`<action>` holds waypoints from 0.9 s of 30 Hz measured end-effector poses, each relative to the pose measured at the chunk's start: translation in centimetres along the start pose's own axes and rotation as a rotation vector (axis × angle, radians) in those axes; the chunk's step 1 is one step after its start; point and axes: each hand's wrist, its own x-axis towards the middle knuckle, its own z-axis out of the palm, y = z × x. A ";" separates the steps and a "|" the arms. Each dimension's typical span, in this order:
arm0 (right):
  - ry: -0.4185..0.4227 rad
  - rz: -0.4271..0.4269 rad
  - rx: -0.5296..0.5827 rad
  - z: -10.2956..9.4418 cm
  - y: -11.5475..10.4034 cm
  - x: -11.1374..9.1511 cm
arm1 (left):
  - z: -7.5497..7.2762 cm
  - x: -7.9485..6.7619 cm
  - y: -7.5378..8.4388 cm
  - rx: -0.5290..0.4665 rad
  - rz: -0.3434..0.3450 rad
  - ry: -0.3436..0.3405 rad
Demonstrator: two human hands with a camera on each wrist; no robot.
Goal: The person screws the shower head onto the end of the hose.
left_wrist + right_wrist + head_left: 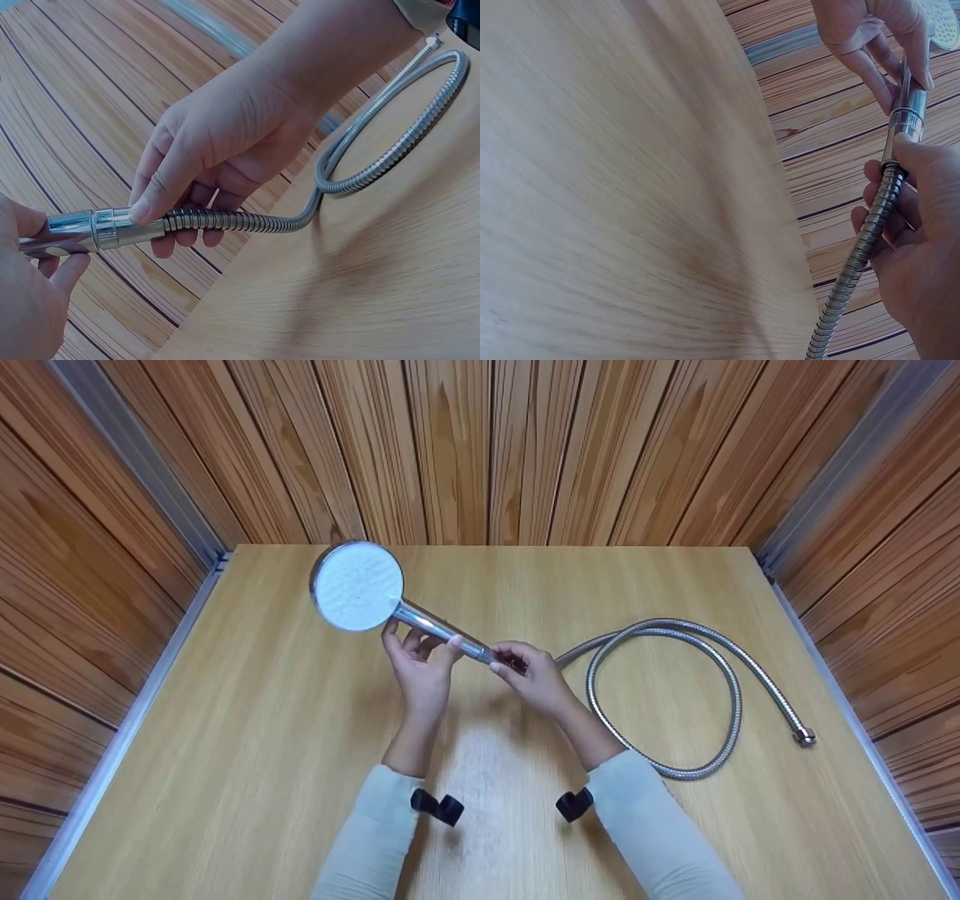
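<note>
A chrome shower head (358, 586) with a round white face is held above the table, its handle (442, 631) slanting down to the right. The left hand (424, 671) grips that handle between thumb and fingers. At the handle's lower end, the right hand (536, 679) pinches the metal collar (127, 227) of a ribbed shower hose (247, 221). Collar and handle meet end to end in the left wrist view, with a thin seam between them. How far they are threaded together I cannot tell. In the right wrist view the hose (851, 274) runs down from the right hand's fingers.
The rest of the hose (731, 712) lies looped on the right of the wooden table (247, 780), its free end nut (804, 736) near the right edge. Wood-panelled walls (450, 450) stand at the back and sides. Each sleeve carries a small black camera mount (574, 805).
</note>
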 end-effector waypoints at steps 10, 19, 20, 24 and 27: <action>0.064 -0.100 -0.041 0.2 -0.5 0.2 | 0.1 -0.1 0.0 -0.001 -0.005 0.011; 0.070 -0.079 -0.013 0.1 0.1 0.1 | 0.0 -0.1 -0.1 0.001 -0.015 0.004; 0.070 -0.072 -0.008 0.1 0.1 0.1 | 0.0 -0.1 -0.1 0.002 -0.017 0.004; 0.062 -0.032 0.018 -0.1 0.1 0.0 | 0.0 -0.1 0.0 0.001 -0.027 -0.002; 0.040 -0.008 0.038 -0.3 0.1 0.0 | 0.0 -0.2 0.1 0.007 -0.027 -0.008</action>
